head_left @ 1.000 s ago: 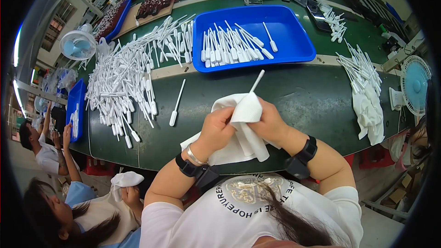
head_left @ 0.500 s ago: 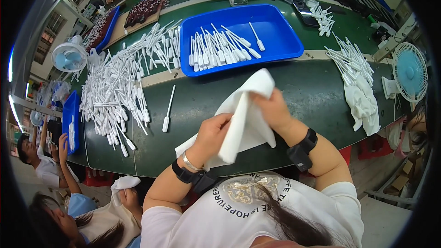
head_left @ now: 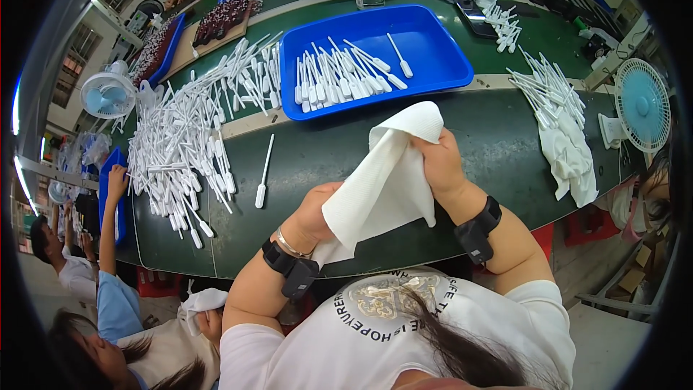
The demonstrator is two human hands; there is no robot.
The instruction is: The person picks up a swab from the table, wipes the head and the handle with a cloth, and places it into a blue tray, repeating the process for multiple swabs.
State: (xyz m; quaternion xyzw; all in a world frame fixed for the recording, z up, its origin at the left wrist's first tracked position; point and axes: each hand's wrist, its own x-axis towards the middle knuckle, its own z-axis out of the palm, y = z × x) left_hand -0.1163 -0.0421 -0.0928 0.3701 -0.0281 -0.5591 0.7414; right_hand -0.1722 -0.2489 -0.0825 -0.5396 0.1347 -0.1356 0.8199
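I am gripping the white cloth [head_left: 386,180] above the green worktop [head_left: 498,144], left hand [head_left: 315,213] clenched on its lower fold and right hand [head_left: 438,162] pinching the top, so it is hanging stretched for wiping

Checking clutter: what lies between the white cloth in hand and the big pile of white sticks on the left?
Head view: one lone white stick on bare dark table, between the white cloth and the pile.

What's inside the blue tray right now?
The blue tray holds a loose batch of white sticks, mostly on its left half; the right half shows bare blue floor. Whether more lie under the overlapping ones cannot be seen.
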